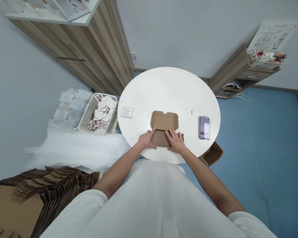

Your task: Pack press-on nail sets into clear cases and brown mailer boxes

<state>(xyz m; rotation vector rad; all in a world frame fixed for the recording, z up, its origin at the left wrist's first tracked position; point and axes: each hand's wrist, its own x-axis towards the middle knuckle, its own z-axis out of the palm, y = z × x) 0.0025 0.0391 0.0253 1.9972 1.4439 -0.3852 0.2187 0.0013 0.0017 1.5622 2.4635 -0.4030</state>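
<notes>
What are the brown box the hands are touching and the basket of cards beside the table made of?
The brown box looks like matte cardboard: dull surface, creased folds, cut flaps. The basket seems to be off-white moulded plastic, judging by its regularly perforated wall; its gloss is hard to tell.

A packing room, judging by stacked flattened cartons [61,190] and baskets of cards [104,110].

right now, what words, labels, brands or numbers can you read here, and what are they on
No text can be read.
Poster at upper right: print-like marks, too small and blurred.
Cards in the white basket: printed, too small to read.
Purple item on the table: pixelated, unreadable.
Cardboard box: no print visible.
</notes>
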